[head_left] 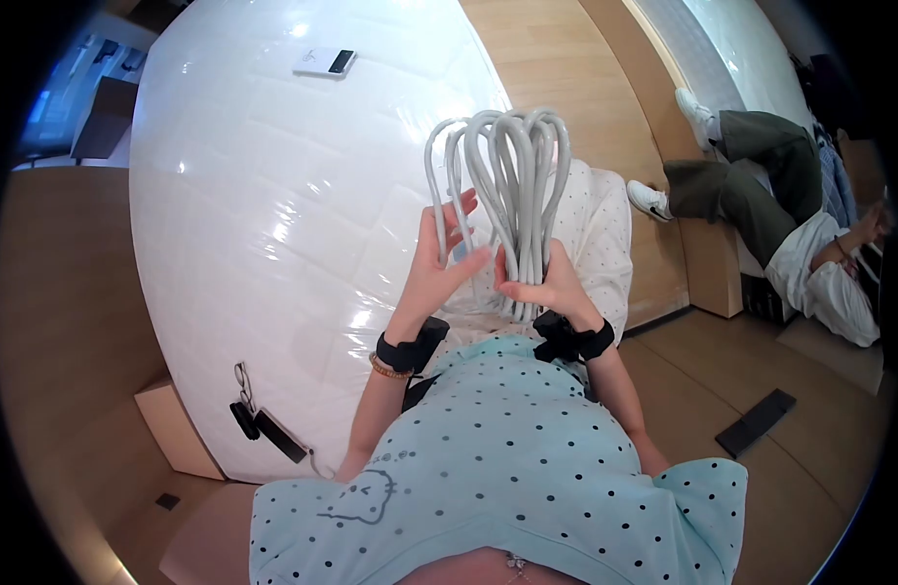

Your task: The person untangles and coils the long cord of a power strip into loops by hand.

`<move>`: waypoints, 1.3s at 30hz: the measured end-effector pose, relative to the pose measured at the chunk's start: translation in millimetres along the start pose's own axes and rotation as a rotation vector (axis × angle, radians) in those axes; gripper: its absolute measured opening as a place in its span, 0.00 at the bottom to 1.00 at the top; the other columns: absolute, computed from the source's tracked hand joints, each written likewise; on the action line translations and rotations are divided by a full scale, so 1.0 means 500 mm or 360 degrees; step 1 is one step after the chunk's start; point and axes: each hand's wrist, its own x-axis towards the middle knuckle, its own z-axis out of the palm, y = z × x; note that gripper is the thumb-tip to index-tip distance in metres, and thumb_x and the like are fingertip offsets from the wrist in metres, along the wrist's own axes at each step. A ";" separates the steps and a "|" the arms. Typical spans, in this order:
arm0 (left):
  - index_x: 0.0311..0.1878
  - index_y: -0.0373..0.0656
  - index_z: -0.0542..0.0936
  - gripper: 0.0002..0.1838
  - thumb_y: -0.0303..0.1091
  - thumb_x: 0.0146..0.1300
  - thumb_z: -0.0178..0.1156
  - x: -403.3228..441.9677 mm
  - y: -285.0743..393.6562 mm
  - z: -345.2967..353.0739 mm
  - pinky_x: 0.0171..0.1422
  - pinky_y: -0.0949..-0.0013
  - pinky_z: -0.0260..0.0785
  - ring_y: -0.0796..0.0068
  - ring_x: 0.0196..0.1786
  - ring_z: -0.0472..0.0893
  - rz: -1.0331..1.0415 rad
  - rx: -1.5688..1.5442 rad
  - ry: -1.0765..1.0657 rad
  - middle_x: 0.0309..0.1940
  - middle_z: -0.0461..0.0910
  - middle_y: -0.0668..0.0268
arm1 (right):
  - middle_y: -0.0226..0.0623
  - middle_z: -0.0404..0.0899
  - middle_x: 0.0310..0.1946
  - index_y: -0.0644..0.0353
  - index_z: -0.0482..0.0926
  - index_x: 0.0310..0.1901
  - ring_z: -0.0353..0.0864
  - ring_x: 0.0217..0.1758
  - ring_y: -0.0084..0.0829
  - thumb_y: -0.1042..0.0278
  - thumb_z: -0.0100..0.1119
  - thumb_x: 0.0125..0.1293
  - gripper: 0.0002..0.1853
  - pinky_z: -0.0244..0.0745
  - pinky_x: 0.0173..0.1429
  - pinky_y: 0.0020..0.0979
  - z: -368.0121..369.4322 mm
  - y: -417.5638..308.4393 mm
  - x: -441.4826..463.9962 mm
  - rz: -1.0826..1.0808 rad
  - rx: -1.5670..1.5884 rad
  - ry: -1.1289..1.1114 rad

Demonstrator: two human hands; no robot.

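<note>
A thick grey cable is gathered into several long loops that stand upright in front of me. My right hand is closed round the lower part of the bundle, its thumb lying across the strands. To the left, my left hand has its fingers and thumb spread apart. An outer cable loop runs down against that palm without the fingers closing on it. Black straps with small devices sit on both wrists. A pale dotted cloth lies behind and below the cable, partly hidden by it.
A plastic-wrapped mattress fills the left, with a white box, glasses and a black object on it. At right, another person's legs extend near the wooden bed frame. A dark flat bar lies on the floor.
</note>
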 end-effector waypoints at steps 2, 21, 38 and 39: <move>0.46 0.45 0.61 0.10 0.31 0.66 0.50 -0.001 0.002 0.011 0.64 0.64 0.58 0.74 0.61 0.65 -0.0190 -0.0002 0.0069 0.56 0.64 0.62 | 0.32 0.78 0.28 0.66 0.76 0.38 0.76 0.32 0.22 0.72 0.67 0.44 0.17 0.70 0.41 0.24 0.004 -0.015 0.001 0.0009 0.0001 -0.0007; 0.68 0.31 0.47 0.34 0.40 0.66 0.45 0.015 -0.023 0.055 0.72 0.58 0.44 0.55 0.71 0.51 0.0385 0.0674 -0.0151 0.69 0.47 0.49 | 0.34 0.79 0.29 0.68 0.77 0.37 0.77 0.34 0.22 0.74 0.64 0.44 0.16 0.72 0.42 0.25 0.040 0.014 0.011 -0.0079 -0.0082 0.0493; 0.64 0.33 0.58 0.36 0.56 0.66 0.43 0.120 -0.138 -0.010 0.67 0.63 0.54 0.66 0.63 0.64 -0.0684 -0.0885 0.0268 0.57 0.67 0.56 | 0.33 0.70 0.24 0.59 0.65 0.32 0.72 0.33 0.29 0.63 0.66 0.41 0.20 0.67 0.38 0.28 0.015 -0.027 -0.018 -0.0070 0.0602 -0.0242; 0.65 0.34 0.57 0.36 0.58 0.67 0.41 0.120 -0.133 0.000 0.67 0.63 0.54 0.65 0.64 0.64 -0.0687 -0.1118 0.0125 0.59 0.66 0.55 | 0.32 0.70 0.24 0.58 0.65 0.31 0.72 0.33 0.29 0.63 0.66 0.41 0.20 0.66 0.38 0.28 0.018 -0.027 -0.018 -0.0083 0.0632 -0.0297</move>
